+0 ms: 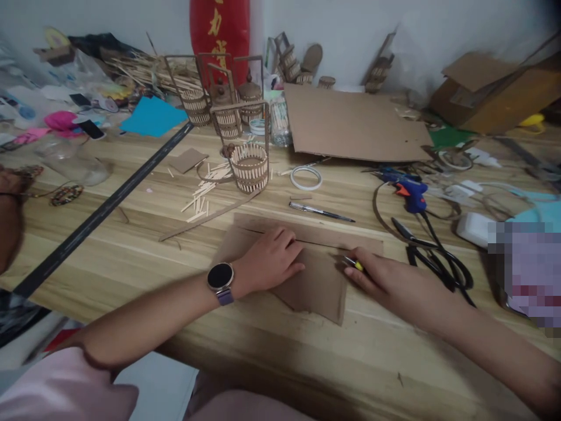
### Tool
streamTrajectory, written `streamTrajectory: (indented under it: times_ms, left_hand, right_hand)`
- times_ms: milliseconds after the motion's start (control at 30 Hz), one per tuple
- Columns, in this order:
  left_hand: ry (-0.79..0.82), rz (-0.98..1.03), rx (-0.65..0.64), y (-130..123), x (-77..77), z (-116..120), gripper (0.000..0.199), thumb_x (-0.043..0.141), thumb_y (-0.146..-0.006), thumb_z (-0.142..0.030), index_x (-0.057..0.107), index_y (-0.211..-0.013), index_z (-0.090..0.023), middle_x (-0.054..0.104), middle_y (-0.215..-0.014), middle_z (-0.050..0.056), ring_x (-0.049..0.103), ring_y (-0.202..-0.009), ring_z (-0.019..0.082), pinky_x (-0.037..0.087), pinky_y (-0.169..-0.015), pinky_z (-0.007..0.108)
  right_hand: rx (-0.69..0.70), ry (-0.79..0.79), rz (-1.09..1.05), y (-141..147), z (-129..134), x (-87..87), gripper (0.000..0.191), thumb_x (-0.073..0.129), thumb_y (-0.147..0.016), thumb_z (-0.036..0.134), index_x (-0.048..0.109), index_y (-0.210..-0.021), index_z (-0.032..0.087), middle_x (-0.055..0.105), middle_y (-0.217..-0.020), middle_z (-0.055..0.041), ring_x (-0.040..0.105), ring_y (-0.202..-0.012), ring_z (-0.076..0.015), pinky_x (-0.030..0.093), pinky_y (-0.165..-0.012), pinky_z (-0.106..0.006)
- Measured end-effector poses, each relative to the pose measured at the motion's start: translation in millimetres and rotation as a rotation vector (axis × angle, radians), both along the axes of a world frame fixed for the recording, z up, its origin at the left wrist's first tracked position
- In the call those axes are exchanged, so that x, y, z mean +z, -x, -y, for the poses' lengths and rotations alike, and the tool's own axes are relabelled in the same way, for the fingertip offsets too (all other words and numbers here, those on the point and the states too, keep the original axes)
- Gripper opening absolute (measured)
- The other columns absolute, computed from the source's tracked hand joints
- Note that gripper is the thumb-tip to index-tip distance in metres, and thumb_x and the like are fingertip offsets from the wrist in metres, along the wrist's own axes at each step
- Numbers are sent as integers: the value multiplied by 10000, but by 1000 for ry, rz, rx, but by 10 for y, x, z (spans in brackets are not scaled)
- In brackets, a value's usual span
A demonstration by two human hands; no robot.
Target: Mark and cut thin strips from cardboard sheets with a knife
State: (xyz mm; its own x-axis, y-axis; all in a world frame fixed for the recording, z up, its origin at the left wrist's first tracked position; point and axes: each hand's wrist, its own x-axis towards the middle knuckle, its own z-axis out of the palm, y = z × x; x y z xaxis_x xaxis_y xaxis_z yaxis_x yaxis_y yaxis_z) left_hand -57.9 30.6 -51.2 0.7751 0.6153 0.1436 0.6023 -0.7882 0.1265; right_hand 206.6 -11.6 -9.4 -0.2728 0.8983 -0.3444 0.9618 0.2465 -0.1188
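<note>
A piece of brown cardboard [322, 280] lies on the wooden table in front of me, with a narrow strip along its far edge. My left hand [274, 257] rests on the cardboard with its fingers bent and the thumb apart; nothing shows in it. Near the right side of the cardboard, my right hand [377, 272] grips a small cutter [353, 263] with a yellow part, its tip toward the cardboard. Beyond the cardboard lies a pen [322, 211].
A slatted basket [249, 166] stands ahead beside scattered sticks [210, 186] and a tape ring [305, 178]. Blue glue gun [414, 196] and black scissors [432, 248] lie right. Large cardboard [350, 123] lies behind. A person's arm [9, 219] is at far left.
</note>
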Motion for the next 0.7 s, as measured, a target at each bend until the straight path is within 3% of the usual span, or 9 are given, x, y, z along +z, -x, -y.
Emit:
streamTrajectory:
  times_ms: [167, 267, 367, 467, 700]
  left_hand:
    - [39, 72, -11, 23, -42, 155, 343, 620, -1011, -427, 649, -1144, -112, 625, -1214, 150, 555, -1181, 307, 498, -1053, 443]
    - [-7, 102, 0, 20, -127, 176, 392, 553, -1042, -436, 644, -1199, -89, 575, -1424, 201, 492, -1371, 337, 424, -1171, 463]
    - [-58, 92, -21, 18, -221, 182, 538, 432, -1084, -470, 575, -1370, -38, 432, -1610, 231, 336, -1540, 348, 323, -1250, 477]
    - [-41, 31, -32, 9, -267, 185, 663, 342, -1100, -521, 455, -1522, -22, 377, -1657, 212, 272, -1583, 325, 263, -1277, 465]
    - [-6, -28, -21, -10, -230, 196, 743, 306, -1091, -594, 418, -1565, -34, 347, -1671, 193, 239, -1599, 298, 218, -1289, 440]
  right_hand:
    - [181, -41, 124, 54, 70, -23, 276, 374, -1047, 416, 576, -1061, 229, 780, -794, -69, 753, -675, -267, 302, -492, -291]
    - [276, -78, 169, 91, 30, -11, 229, 398, -1053, 380, 578, -1034, 240, 775, -776, -42, 727, -613, -234, 210, -479, -287]
    - [326, -90, 172, 145, -47, 21, 190, 425, -1051, 333, 580, -996, 238, 780, -826, -34, 730, -645, -220, 199, -486, -283]
    - [359, -99, 165, 198, -110, 25, 177, 452, -1047, 312, 584, -962, 230, 767, -830, -28, 731, -675, -214, 218, -493, -285]
    - [408, -151, 156, 230, -151, -56, 158, 496, -1026, 305, 623, -970, 230, 751, -793, -21, 695, -622, -200, 197, -480, -301]
